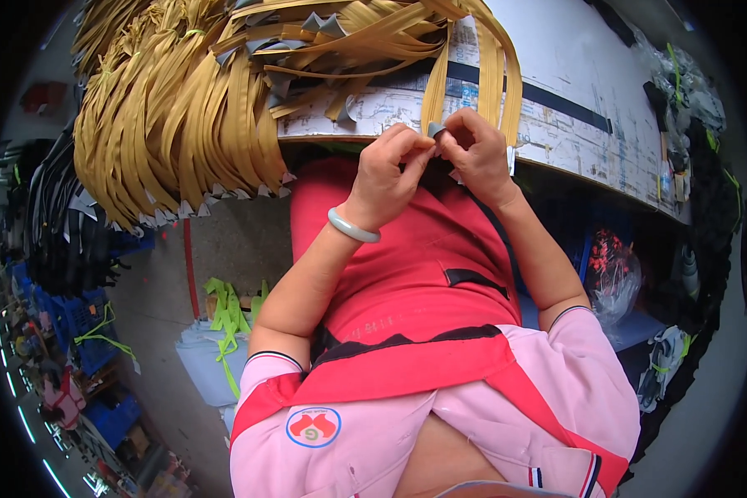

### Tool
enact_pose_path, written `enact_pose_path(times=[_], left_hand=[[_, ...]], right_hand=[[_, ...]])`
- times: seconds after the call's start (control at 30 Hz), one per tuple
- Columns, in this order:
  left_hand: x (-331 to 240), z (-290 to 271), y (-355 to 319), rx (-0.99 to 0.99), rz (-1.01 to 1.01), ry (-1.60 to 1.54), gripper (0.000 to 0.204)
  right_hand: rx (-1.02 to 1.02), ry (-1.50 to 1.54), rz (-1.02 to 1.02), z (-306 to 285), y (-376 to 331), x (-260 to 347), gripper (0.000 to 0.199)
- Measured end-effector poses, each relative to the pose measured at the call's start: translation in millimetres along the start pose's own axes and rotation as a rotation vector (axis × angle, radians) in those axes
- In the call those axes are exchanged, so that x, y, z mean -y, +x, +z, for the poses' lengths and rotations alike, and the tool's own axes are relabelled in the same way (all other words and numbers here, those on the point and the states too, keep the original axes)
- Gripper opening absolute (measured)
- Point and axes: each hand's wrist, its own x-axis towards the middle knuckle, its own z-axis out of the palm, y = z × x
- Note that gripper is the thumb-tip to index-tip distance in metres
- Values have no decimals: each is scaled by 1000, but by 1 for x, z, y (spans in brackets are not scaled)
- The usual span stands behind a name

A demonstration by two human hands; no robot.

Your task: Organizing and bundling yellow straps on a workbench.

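At the table's near edge both my hands are closed in a pinch, fingertips almost meeting. My right hand grips the end of a tan zipper tape, where a small grey tab shows between the fingers. From the other side, my left hand, with a pale bangle at its wrist, pinches at the same end; its fingertips hide the exact contact. More tan tapes hang in a loop beside my right hand. A heap of loose tan tapes with grey tabs lies beyond my hands.
A thick bundle of tan tapes drapes over the table's left side. The worn white tabletop bears a dark strip. Black tapes hang farther left. Plastic bags and a stack of pale cloth pieces sit lower down.
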Motion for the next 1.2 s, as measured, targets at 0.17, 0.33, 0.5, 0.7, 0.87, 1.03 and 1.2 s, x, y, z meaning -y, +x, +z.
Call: enact_pose_path(times=[0.17,0.33,0.5,0.7,0.87,1.03,1.2], left_hand=[[-2,-18,10,2,-233,-197,12],[7,-28,11,225,-53,82,12],[7,-17,-1,205,38,143,17],[19,-27,-6,59,-53,109,15],[12,-137,41,-680,-131,-350,15],[34,-122,14,-408,-287,-227,12],[58,-26,-40,183,-429,-104,11]], right_hand=[[82,428,-16,-2,-10,-2,10],[137,545,389,-12,-8,3,16],[182,455,289,-8,-12,11,17],[142,540,321,0,-20,-12,18],[-56,463,381,-44,-37,-38,23],[-15,109,439,-55,-67,-37,15],[221,-716,7,-23,-82,-43,15]])
